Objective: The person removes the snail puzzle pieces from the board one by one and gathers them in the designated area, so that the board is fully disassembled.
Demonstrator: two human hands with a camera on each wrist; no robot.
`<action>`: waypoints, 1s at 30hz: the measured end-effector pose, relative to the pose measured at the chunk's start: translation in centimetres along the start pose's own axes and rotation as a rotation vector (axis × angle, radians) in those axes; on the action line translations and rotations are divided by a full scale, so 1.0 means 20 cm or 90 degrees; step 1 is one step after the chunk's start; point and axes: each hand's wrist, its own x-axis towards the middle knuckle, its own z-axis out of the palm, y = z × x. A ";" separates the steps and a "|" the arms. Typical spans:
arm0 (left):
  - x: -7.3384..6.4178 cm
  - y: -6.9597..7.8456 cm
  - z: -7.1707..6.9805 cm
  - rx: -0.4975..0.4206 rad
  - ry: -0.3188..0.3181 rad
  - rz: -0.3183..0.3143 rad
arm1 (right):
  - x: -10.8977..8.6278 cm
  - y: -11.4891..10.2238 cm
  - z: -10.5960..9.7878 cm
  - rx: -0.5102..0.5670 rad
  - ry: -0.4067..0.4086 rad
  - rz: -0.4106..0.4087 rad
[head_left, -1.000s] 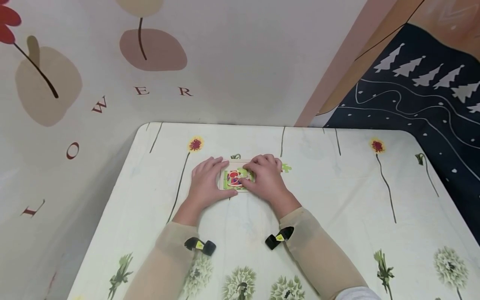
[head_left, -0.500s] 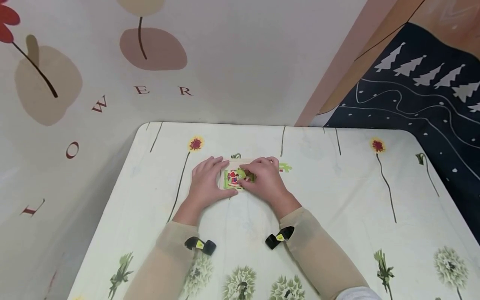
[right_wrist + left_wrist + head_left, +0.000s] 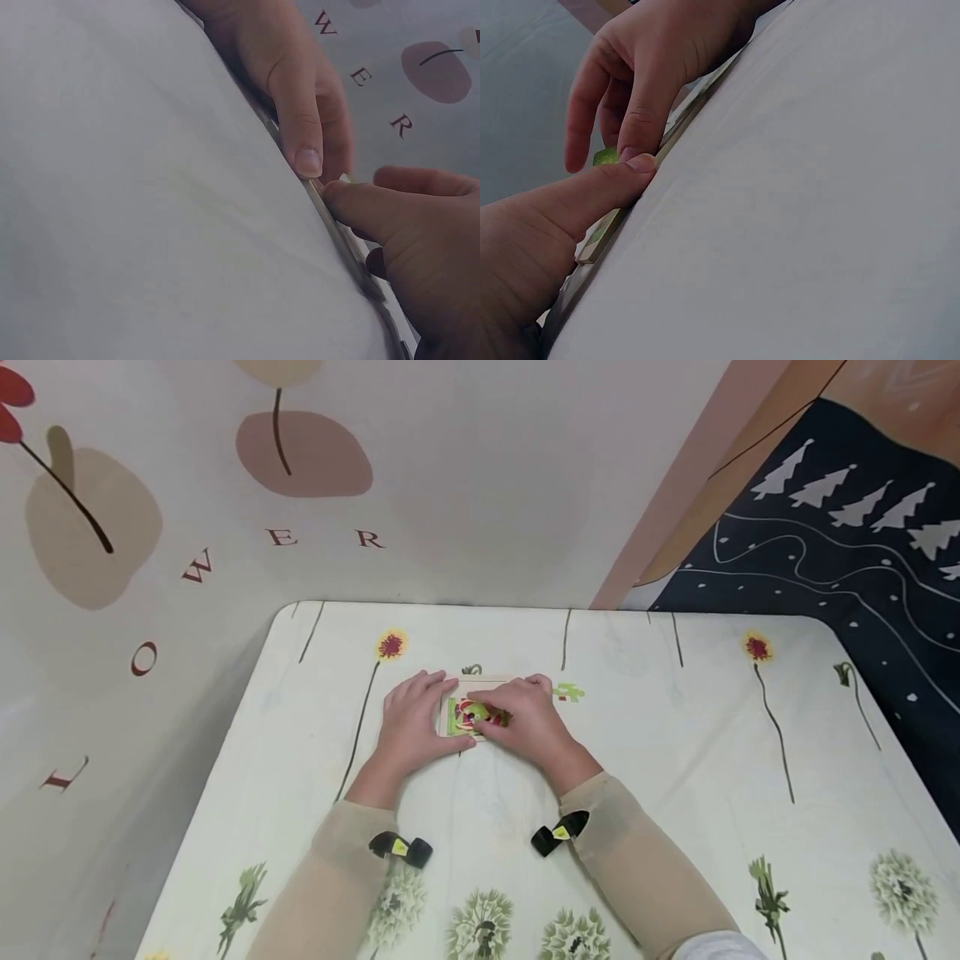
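A small wooden jigsaw board [image 3: 452,727] with a colourful cartoon picture lies on the table between both hands. My left hand [image 3: 408,722] grips its left end, thumb along the near edge and fingers at the far edge. My right hand [image 3: 531,717] reaches over the board from the right. Between its thumb and index finger it pinches a green puzzle piece [image 3: 477,707], close over the picture. In the left wrist view the green piece [image 3: 605,156] peeks out behind the thumb. The right hand covers the board's right part.
Another green puzzle piece [image 3: 570,692] lies on the cloth just right of the right hand. A white flower-print cloth [image 3: 675,735] covers the table, whose far edge runs along a painted wall [image 3: 480,552]. Each sleeve bears a black wrist camera [image 3: 401,849].
The right hand has shifted slightly left over the board with the green puzzle piece. More of the loose piece at the right now shows. The left hand keeps its grip on the board.
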 end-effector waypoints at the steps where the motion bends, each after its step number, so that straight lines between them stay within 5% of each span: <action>1: 0.00 0.00 0.00 -0.001 -0.001 -0.001 | 0.00 0.00 0.00 0.000 -0.004 -0.004; 14: 0.01 0.00 -0.01 0.002 -0.004 -0.005 | -0.01 0.00 -0.01 0.078 -0.003 0.015; 30: 0.00 0.02 -0.01 -0.006 -0.007 -0.016 | -0.08 0.10 -0.07 0.147 0.113 0.121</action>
